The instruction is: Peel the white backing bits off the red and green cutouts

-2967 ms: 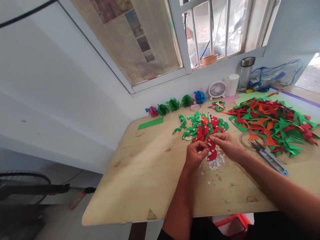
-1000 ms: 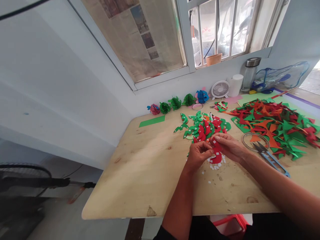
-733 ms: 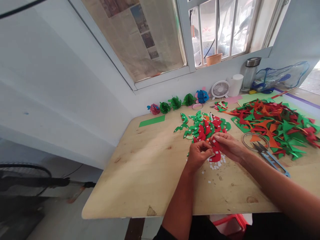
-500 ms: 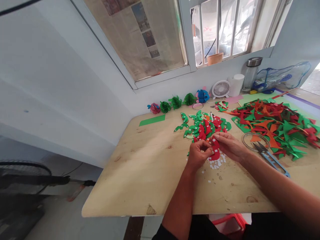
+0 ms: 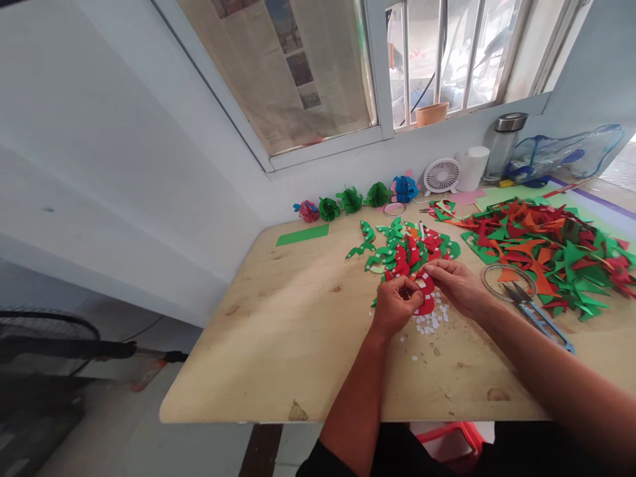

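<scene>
Between both hands is a red paper cutout (image 5: 427, 305) with small white squares stuck on it. My left hand (image 5: 396, 306) is closed, its thumb and fingers pinching the left side of the cutout. At the upper right edge, the thumb and forefinger of my right hand (image 5: 456, 286) are pinched on the paper. Under the cutout lie many loose white paper bits (image 5: 433, 323). Just behind the hands sits a pile of red and green cutouts (image 5: 397, 250), several bearing the same white squares.
Blue-handled thread snips (image 5: 544, 321) and a roll of tape (image 5: 489, 281) lie right of my right arm. Beyond them is a heap of paper scraps (image 5: 551, 245). Along the wall stand folded paper figures (image 5: 350, 200), a small fan (image 5: 441, 176) and a glass bottle (image 5: 503, 149).
The view has shifted slightly. The red cutout sits a little lower and farther left between the fingers, and my right fingertips have moved slightly. Both hands keep their pinch.
</scene>
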Demonstrator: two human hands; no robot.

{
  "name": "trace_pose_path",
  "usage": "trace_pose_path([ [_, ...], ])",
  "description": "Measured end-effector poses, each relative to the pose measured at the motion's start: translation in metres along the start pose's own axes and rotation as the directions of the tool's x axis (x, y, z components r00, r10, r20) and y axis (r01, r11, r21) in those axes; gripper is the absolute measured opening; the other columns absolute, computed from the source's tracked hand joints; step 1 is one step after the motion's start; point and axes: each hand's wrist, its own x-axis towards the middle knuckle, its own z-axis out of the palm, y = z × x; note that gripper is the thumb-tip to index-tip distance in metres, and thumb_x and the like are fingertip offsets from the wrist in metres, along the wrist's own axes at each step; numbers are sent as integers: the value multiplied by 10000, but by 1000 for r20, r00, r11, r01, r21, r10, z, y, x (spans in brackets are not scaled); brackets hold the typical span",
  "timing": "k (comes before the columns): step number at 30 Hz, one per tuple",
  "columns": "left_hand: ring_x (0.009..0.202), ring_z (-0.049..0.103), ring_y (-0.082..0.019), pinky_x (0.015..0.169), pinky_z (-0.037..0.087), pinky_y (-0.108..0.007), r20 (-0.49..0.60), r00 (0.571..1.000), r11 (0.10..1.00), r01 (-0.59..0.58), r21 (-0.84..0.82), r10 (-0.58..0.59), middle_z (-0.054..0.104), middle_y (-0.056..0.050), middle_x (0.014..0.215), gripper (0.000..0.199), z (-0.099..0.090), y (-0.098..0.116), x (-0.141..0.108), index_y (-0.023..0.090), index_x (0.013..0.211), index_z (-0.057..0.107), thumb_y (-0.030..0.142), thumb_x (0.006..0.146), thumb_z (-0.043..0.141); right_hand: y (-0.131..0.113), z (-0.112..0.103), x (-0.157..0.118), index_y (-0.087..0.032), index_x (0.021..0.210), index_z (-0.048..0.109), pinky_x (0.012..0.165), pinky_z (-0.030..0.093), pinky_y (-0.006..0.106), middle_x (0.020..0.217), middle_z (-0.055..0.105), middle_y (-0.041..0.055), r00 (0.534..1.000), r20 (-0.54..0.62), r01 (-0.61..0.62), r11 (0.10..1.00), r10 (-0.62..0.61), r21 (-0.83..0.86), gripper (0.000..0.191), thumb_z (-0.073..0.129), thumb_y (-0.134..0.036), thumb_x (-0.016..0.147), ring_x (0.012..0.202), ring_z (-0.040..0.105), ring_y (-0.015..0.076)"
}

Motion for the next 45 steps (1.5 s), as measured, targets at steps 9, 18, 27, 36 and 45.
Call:
trace_pose_path([
  [9,489,448,-73,477,345,-195,-7,1000,1000,24,-5,-24,548,17,542,63,0,-1,0,146,560,568,168,616,588,0,-1,0,-179,695,659,598,413,245,645,618,4,999,-21,46,994,-48,-99,246,699,-421,688,606,511,123],
  [18,481,447,-73,477,342,-200,-16,999,998,39,-41,-39,536,23,529,65,-1,1,0,147,556,567,168,612,592,-3,1,-1,-192,673,670,648,422,261,670,620,11,999,3,39,998,-39,-40,251,663,-436,728,661,529,140],
  [27,474,481,-82,488,374,-210,3,996,982,88,-164,-89,562,12,526,84,-3,1,2,142,566,569,191,594,631,-6,2,-3,-194,804,700,647,435,262,722,675,9,999,38,-10,997,13,-73,233,722,-390,682,663,564,138],
  [36,466,501,-87,484,377,-208,-8,994,978,105,-181,-108,576,8,519,106,-5,-3,4,140,581,570,216,600,642,-5,3,-3,-181,737,698,631,434,255,702,694,5,997,77,-17,996,23,-84,233,708,-410,693,640,586,132],
  [45,477,503,-89,493,382,-212,0,995,982,94,-162,-96,574,5,524,91,-4,0,3,140,559,565,197,602,621,-4,6,-4,-177,709,689,603,417,245,659,667,-6,999,-23,41,985,-46,-169,255,721,-424,658,598,546,116],
])
